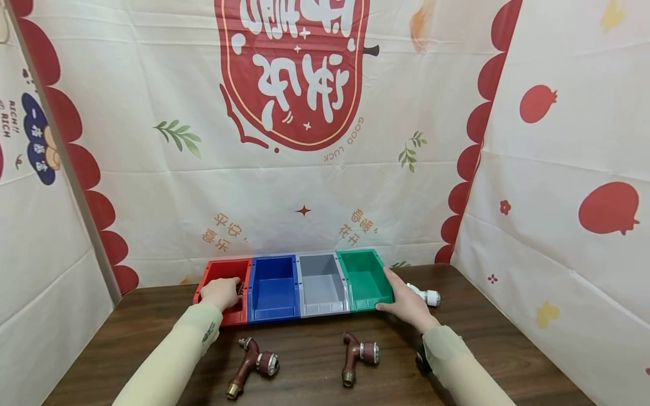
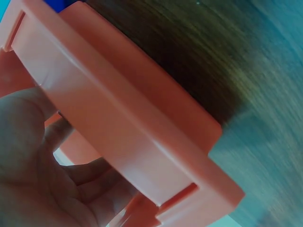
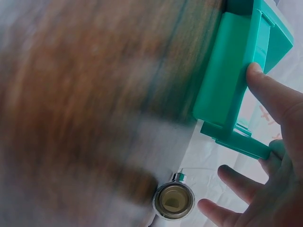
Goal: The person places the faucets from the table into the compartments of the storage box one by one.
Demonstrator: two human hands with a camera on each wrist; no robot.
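My left hand (image 1: 221, 292) reaches into the red bin (image 1: 227, 322), its fingers behind the front wall (image 2: 109, 113) in the left wrist view. A small dark brown thing (image 1: 240, 288) shows at its fingertips; most of it is hidden. My right hand (image 1: 408, 301) rests against the green bin (image 1: 367, 304), thumb on the front edge and fingers spread along the right side. Two brown faucets, a left one (image 1: 249, 363) and a right one (image 1: 352, 357), lie on the table before the bins.
Between the red and green bins stand a blue bin (image 1: 275, 312) and a grey bin (image 1: 325, 308), joined in a row. A white faucet (image 1: 425, 295) with a chrome end lies beyond my right hand. Behind the wooden table (image 1: 304, 372) hangs a printed cloth (image 1: 304, 186).
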